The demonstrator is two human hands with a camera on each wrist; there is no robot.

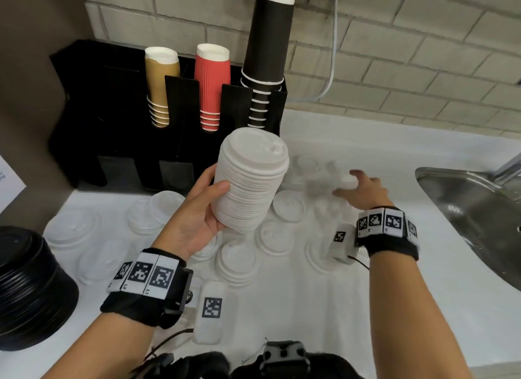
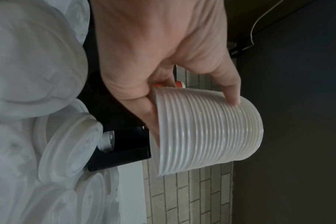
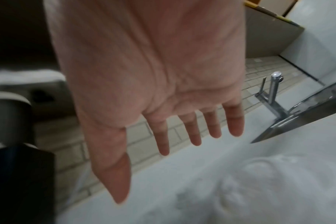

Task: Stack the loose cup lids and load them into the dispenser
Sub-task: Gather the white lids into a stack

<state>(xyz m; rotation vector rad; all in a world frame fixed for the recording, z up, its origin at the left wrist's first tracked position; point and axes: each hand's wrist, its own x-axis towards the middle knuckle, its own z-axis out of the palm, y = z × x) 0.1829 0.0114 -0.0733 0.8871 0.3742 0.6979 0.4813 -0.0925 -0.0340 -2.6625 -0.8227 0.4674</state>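
My left hand [image 1: 208,209] grips a tall stack of white cup lids [image 1: 251,181], tilted and raised above the counter in front of the black dispenser [image 1: 112,110]. In the left wrist view my left hand [image 2: 163,68] has its thumb on top of the ribbed stack [image 2: 207,130] and its fingers underneath. Several loose white lids [image 1: 289,206] lie on the white counter, some in short piles [image 1: 236,261]. My right hand [image 1: 358,189] hovers, blurred, over the lids at the right. The right wrist view shows my right hand [image 3: 163,121] with straight, spread fingers holding nothing, above a blurred lid [image 3: 269,181].
The dispenser holds tan cups [image 1: 162,82], red cups [image 1: 211,85] and black cups [image 1: 267,54]; its left slots look dark. A stack of black lids [image 1: 28,288] sits at the front left. A steel sink [image 1: 473,209] with a tap [image 3: 274,91] borders the counter on the right.
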